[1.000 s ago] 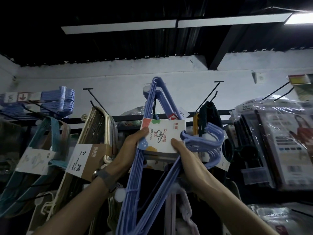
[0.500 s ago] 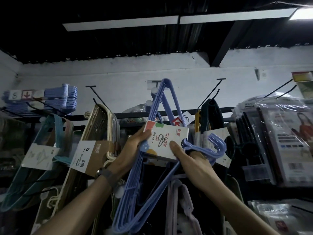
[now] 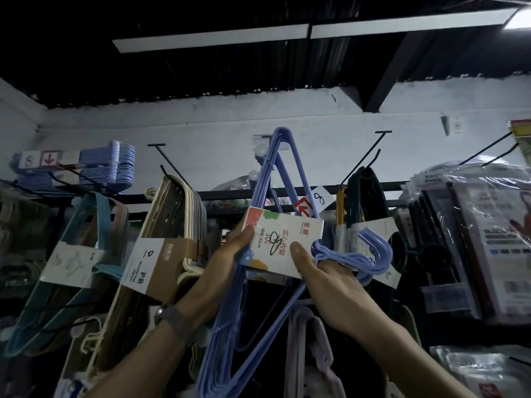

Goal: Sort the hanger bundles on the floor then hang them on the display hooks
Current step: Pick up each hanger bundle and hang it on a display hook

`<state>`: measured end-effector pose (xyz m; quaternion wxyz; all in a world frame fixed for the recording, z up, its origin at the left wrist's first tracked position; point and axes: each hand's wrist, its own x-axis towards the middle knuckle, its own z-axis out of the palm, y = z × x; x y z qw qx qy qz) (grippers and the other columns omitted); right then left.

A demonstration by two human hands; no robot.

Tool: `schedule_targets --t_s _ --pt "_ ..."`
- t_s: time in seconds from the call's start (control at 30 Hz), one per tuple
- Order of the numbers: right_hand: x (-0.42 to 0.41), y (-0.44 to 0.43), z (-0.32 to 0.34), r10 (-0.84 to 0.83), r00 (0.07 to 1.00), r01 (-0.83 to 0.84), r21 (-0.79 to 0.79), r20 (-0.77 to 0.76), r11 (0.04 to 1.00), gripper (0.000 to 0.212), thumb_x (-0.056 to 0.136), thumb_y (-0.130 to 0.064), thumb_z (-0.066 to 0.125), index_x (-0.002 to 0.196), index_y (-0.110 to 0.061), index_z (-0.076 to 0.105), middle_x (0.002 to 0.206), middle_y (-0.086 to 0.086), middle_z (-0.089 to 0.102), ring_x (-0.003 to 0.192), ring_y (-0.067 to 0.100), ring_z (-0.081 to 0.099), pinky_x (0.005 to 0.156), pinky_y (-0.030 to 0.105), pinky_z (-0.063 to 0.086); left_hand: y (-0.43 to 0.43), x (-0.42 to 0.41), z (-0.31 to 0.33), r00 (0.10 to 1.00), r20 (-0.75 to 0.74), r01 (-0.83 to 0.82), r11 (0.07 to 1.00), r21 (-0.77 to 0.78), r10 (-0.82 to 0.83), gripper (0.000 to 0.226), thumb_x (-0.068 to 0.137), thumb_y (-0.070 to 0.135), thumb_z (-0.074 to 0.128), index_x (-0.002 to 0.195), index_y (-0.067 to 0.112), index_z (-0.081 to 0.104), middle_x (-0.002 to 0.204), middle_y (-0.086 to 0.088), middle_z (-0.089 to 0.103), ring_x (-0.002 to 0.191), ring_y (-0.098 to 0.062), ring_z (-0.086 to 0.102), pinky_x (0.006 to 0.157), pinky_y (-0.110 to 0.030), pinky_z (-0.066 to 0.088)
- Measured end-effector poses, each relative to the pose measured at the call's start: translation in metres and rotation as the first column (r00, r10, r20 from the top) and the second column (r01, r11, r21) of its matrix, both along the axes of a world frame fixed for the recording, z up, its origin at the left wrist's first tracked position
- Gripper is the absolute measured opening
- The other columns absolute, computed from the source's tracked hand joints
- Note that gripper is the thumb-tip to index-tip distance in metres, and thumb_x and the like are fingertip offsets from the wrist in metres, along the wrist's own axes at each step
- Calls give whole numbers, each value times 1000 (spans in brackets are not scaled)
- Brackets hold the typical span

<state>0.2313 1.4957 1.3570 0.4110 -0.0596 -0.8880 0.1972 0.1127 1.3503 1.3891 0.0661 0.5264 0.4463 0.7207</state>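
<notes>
Holding the blue bundle (image 3: 222,343) at centre, both hands pinch its label (image 3: 284,242): left hand (image 3: 227,262) at 9 o'clock, right hand (image 3: 333,282) at 4. The heads (image 3: 373,254) point to 3 o'clock, so turn them toward the bare hook (image 3: 363,157) at 1 o'clock before threading. Behind are a white wall (image 3: 201,139) and a dark ceiling (image 3: 201,76).

Dim overall. The brightest source is a lamp (image 3: 518,18) clipped by the upper right corner; the two pale ceiling strips (image 3: 211,38) give little. The white wall (image 3: 201,145) reads grey-blue, and the lower frame sinks into deep shadow. Glare streaks the plastic-wrapped packs (image 3: 471,202) at right. Straight lines bow toward the edges. The label (image 3: 283,242) on the blue hanger bundle (image 3: 227,334) I hold is legible, slightly soft.
</notes>
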Motion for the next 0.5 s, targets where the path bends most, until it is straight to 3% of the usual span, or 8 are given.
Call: schedule_targets --t_s 0.07,0.13,0.17,0.23,0.33,0.4,0.5 --pt "-2 -3 -1 -60 998 61 48 -25 997 55 110 -53 15 142 -26 51 116 10 54 113 32 54 100 44 41 1 -1 -1 999 -35 3 999 34 -2 39 108 24 37 136 6 57 94 -6 79 77 -17 77 60 -24 60" --pt "-6 -4 -1 -20 997 20 -3 -80 1000 51 105 -63 19 129 -39 57 125 11 60 114 32 56 100 46 45 3 -1 1 998 -64 -13 998 56 17 35 109 22 34 132 9 57 87 0 79 72 -12 76 58 -22 59" --pt "-7 -5 1 34 992 -46 -97 -120 994 45 103 -67 24 119 -43 60 125 7 62 113 26 58 99 44 46 4 -3 2 996 -71 -47 997 59 52 34 110 22 33 129 8 58 81 2 77 68 -10 74 57 -21 58" --pt "-7 -4 1 101 978 -148 -266 -183 952 52 100 -73 35 112 -36 68 114 -6 70 104 13 64 92 38 47 6 -3 3 990 -38 -135 989 62 138 36 110 27 34 119 7 63 82 -5 75 70 -18 72 60 -27 59" --pt "-8 -2 1 66 976 -129 -310 -207 942 58 97 -74 40 111 -28 74 102 -12 71 94 7 65 82 33 48 13 -7 -3 974 45 -224 971 86 221 35 108 32 38 102 11 66 95 -26 63 89 -37 54 73 -43 49" --pt "-9 -5 5 53 977 -119 -317 -209 941 54 99 -70 42 112 -26 72 102 -12 69 90 4 61 74 28 44 16 -10 -4 968 33 -250 964 94 248 33 109 31 37 102 17 66 94 -22 66 94 -39 55 85 -50 51" --pt "-12 -4 15 68 983 -121 -322 -172 939 49 101 -66 43 117 -27 67 100 -13 66 88 5 60 69 24 42 16 -12 0 968 26 -253 963 96 251 33 109 31 36 107 18 66 99 -19 70 98 -41 61 88 -48 55"
